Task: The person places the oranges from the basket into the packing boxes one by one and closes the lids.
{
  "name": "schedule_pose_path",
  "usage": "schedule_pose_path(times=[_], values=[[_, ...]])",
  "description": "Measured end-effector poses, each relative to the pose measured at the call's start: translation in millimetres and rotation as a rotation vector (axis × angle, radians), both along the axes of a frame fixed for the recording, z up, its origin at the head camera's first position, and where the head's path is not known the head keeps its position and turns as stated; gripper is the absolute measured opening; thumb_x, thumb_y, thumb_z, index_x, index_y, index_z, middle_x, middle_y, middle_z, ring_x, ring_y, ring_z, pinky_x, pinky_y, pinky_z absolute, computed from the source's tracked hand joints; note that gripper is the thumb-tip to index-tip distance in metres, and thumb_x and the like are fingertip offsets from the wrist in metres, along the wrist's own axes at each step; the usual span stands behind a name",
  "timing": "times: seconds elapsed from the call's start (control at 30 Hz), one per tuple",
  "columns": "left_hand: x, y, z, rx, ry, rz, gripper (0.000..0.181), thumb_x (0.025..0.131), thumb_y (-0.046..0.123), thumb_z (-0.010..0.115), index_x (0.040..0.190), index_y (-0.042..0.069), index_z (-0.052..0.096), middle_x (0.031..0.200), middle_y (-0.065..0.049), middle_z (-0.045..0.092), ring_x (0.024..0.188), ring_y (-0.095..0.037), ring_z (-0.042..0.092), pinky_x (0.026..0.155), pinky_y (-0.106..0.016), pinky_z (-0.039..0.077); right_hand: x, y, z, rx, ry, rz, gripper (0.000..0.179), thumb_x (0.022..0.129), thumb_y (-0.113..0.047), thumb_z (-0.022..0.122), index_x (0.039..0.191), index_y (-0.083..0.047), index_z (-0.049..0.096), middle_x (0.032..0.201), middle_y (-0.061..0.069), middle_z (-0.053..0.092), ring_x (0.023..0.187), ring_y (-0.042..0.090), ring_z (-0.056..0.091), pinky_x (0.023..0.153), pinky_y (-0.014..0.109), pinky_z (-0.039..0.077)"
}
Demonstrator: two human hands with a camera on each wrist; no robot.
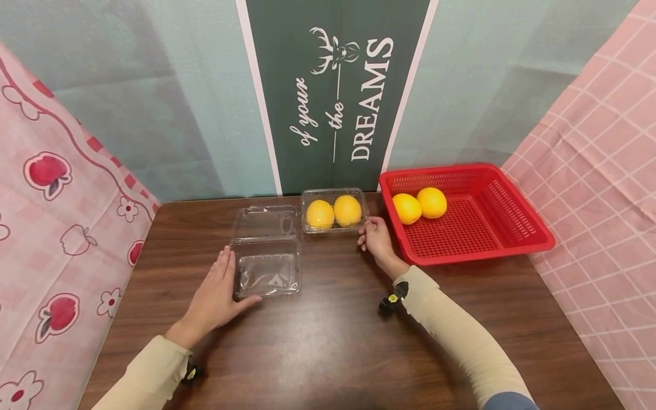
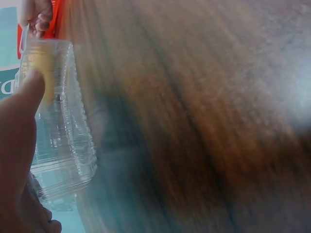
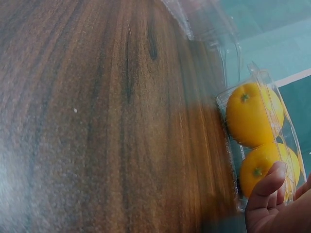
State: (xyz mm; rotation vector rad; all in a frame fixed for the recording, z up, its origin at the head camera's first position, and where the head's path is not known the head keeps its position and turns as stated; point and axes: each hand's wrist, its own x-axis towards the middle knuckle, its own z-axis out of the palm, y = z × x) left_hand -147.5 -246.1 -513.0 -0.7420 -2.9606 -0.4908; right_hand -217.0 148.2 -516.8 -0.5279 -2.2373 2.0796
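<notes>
An unfolded clear plastic clamshell box (image 1: 267,273) lies on the table with nothing in it, its lid (image 1: 266,222) folded back toward the wall. My left hand (image 1: 217,290) lies along its left side, fingers straight, thumb extended by the front corner. In the left wrist view the left thumb (image 2: 33,87) shows in front of the clear plastic. A second clear box (image 1: 335,229) holds two oranges (image 3: 255,114) under its lid. My right hand (image 1: 378,239) is at its front right corner, fingers loosely curled; whether they touch the box is unclear.
A red plastic basket (image 1: 474,257) stands at the right, with two oranges (image 1: 432,203) at its left end. The brown wooden table (image 1: 328,341) meets a printed cloth (image 1: 338,171) at the back. Pink patterned cloths hang on both sides.
</notes>
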Motion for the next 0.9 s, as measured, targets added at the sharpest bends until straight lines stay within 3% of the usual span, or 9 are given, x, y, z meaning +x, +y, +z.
schedule_pose_path(times=[0.2,0.53,0.8,0.9], values=[[0.5,-1.4,2.8,0.004,-0.062,-0.001,0.131,0.077,0.07,0.075,0.153,-0.018,0.016,0.163,-0.034,0.012,0.152,-0.046,0.016,0.122,-0.055,0.022,1.1,0,1.1,0.002,-0.002,0.004,0.025,0.109,-0.007,0.037,0.131,0.005,0.04,0.088,0.009,0.053,0.054,0.01,0.053,0.045,0.019,0.046],[0.0,1.0,1.3,0.037,-0.074,0.023,0.114,0.088,0.062,0.069,0.154,-0.017,0.019,0.164,-0.032,0.013,0.151,-0.046,0.017,0.121,-0.056,0.022,1.4,2,1.4,-0.013,-0.009,0.0,0.026,0.109,-0.008,0.039,0.132,0.005,0.041,0.088,0.01,0.054,0.054,0.01,0.054,0.046,0.019,0.046],[0.6,3.2,0.6,0.042,-0.062,0.029,0.115,0.087,0.061,0.071,0.153,-0.018,0.019,0.163,-0.034,0.014,0.15,-0.048,0.019,0.12,-0.058,0.024,16.0,8,-0.2,-0.161,-0.122,0.038,0.036,0.11,-0.035,0.043,0.124,-0.002,0.042,0.083,0.004,0.055,0.056,0.011,0.054,0.048,0.02,0.047],[0.8,3.7,1.2,0.041,-0.06,0.031,0.116,0.087,0.061,0.071,0.153,-0.018,0.019,0.163,-0.034,0.014,0.15,-0.049,0.019,0.12,-0.058,0.024,23.9,10,5.2,-0.185,-0.147,0.072,0.04,0.11,-0.038,0.042,0.128,-0.002,0.04,0.083,0.004,0.055,0.057,0.012,0.053,0.049,0.02,0.046]])
